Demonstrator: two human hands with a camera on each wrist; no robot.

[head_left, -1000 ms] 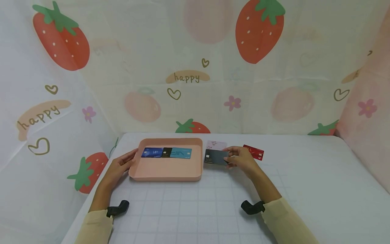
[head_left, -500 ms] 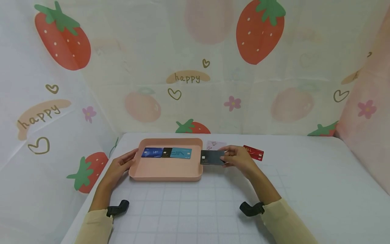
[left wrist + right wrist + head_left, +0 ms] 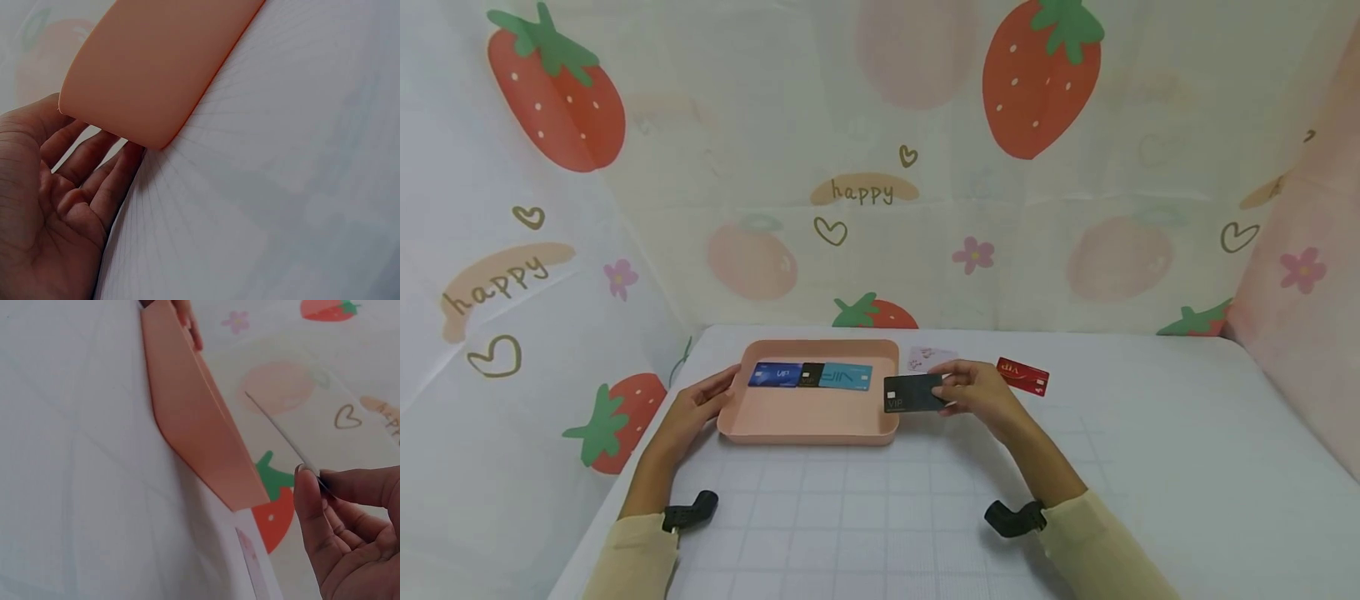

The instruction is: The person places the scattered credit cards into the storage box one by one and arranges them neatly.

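Pinched between thumb and fingertips of the right hand point(image 3: 981, 392), a black card point(image 3: 913, 392) was held by its right end, level and lifted off the white tablecloth point(image 3: 1150, 467), its free left end reaching over the right rim of the pink tray point(image 3: 808, 417). Right forearm came in from the lower right in a pale yellow sleeve point(image 3: 1097, 542), wrist low, fingers curled round the card's edge; the right wrist view showed the card edge-on, thumb on top, fingers beneath. "VIP" was printed small at the card's lower left. Left hand point(image 3: 696, 408) rested against the tray's left side, fingers straight and relaxed under the rim, thumb along the wall, gripping nothing. Inside the tray, along the far wall, lay a dark blue card point(image 3: 775, 374) reading "VIP", a small black card point(image 3: 811, 375) and a teal card point(image 3: 846, 377) with "VIP", overlapping in a row. Beyond the right hand lay a pale floral card point(image 3: 928, 357) and a red card point(image 3: 1023, 375) on the cloth. Backdrop fabric point(image 3: 861, 191) carried strawberries and the word "happy".
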